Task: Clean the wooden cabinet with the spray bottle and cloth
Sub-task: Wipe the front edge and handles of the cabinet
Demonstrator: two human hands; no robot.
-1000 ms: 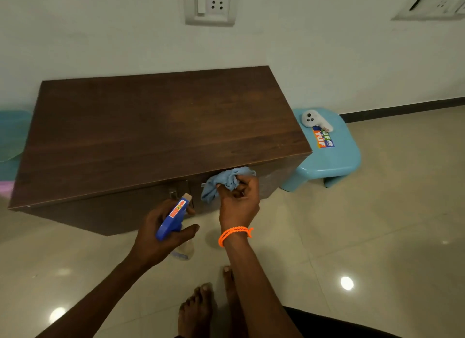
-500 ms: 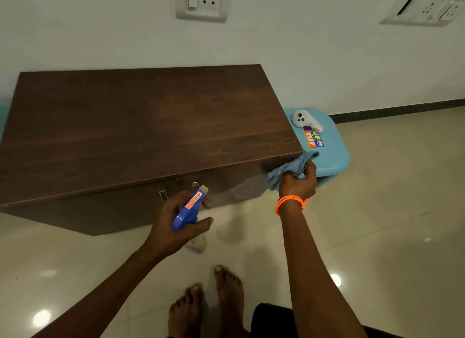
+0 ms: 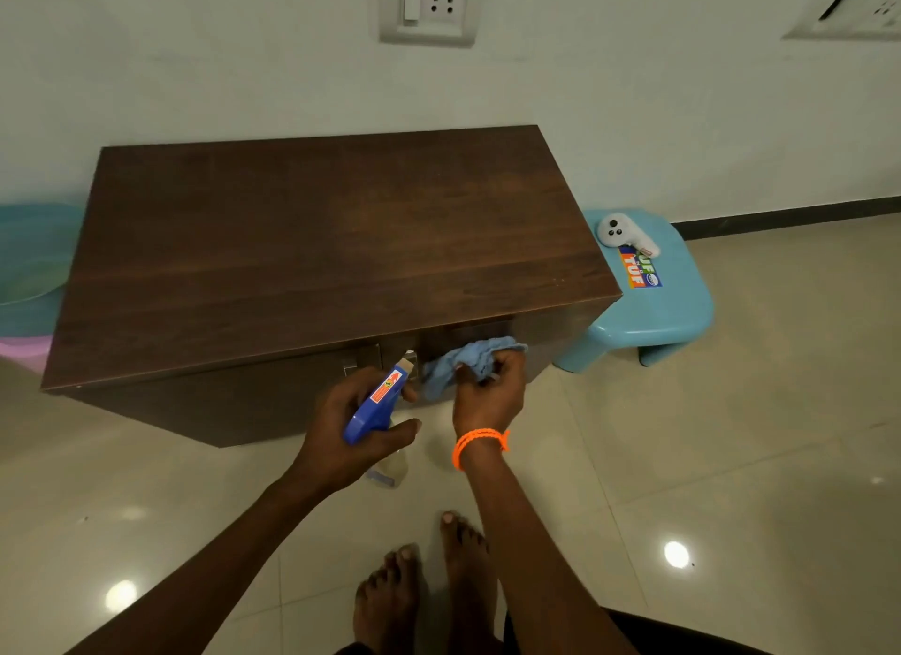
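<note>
Looking down through the head camera, you stand barefoot on the tiled floor (image 3: 731, 459) in front of the wooden cabinet (image 3: 331, 254), which sits low against the wall.

Your left hand (image 3: 351, 435) is closed round the spray bottle (image 3: 375, 403), thumb wrapped under the blue trigger head, nozzle aimed up and forward at the cabinet's front face. The clear body hangs below your palm, mostly hidden. Held that way it looks ready for another squirt without a change of grip.

Your right hand (image 3: 487, 391), an orange band at the wrist, has its fingers curled tight on the bunched blue cloth (image 3: 468, 362). The cloth is pressed to the front panel just under the top's overhanging edge, right of the small metal handles (image 3: 361, 359). Bunching it gives you a firm pad for rubbing, so I judge you are wiping the front face; whether the top is already done I cannot tell.

A light blue stool (image 3: 648, 303) stands just beside the cabinet's right end, carrying a white controller (image 3: 621, 232), out of your working reach.
</note>
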